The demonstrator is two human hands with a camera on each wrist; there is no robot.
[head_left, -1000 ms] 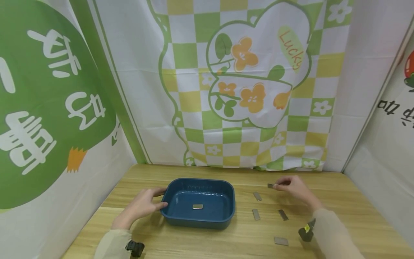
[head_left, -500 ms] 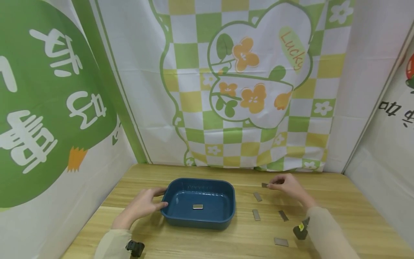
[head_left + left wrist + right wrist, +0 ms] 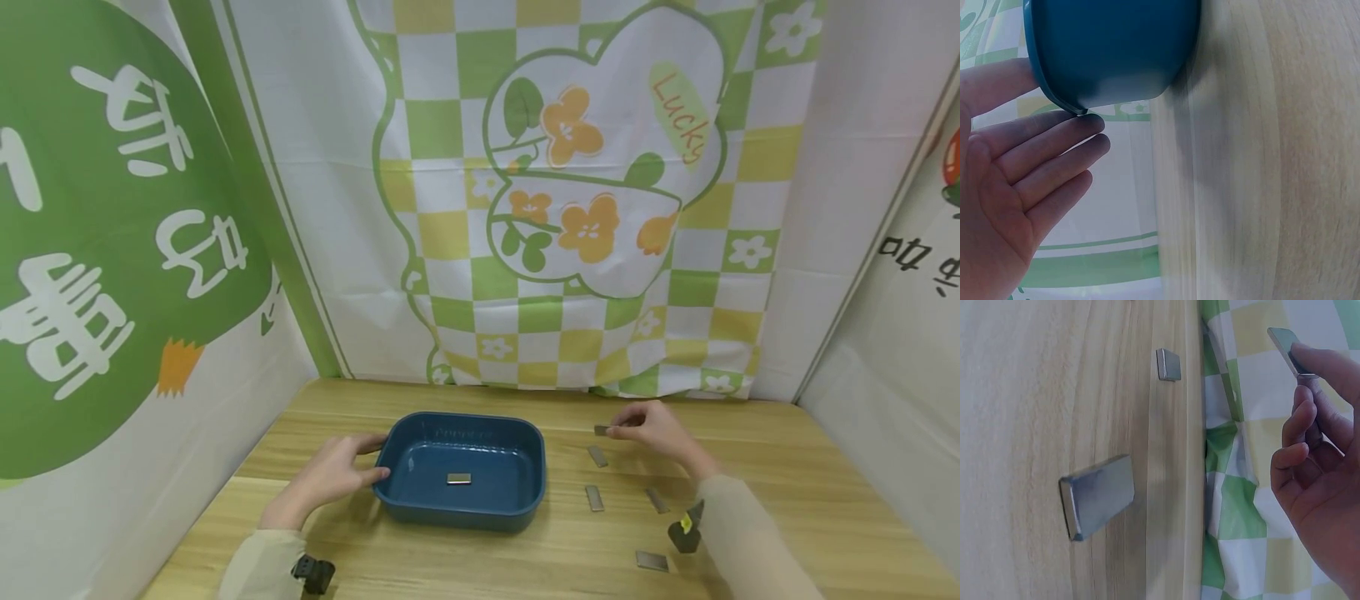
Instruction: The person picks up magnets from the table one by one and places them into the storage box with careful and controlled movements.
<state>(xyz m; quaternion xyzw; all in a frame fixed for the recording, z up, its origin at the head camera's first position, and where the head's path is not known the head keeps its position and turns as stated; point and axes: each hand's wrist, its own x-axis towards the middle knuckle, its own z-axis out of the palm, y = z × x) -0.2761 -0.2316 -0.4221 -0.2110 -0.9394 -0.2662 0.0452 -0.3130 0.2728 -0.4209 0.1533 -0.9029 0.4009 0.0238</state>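
Note:
A blue rectangular tub stands on the wooden table, with one small silvery metal block lying inside. At the tub's left end is my left hand, its thumb and fingertips touching the rim. In the left wrist view the fingers of that hand are stretched out nearly straight beside the tub wall. My right hand pinches a flat rectangular metal block between thumb and fingers, raised over the table to the right of the tub. Its other fingers are bent and hold nothing visible.
Several similar metal blocks lie apart on the table right of the tub, among them a near one and one just below my right hand. A patterned cloth hangs behind the table.
My right hand has moved left toward the tub with the metal block in its fingers. The left hand and the tub have stayed in place.

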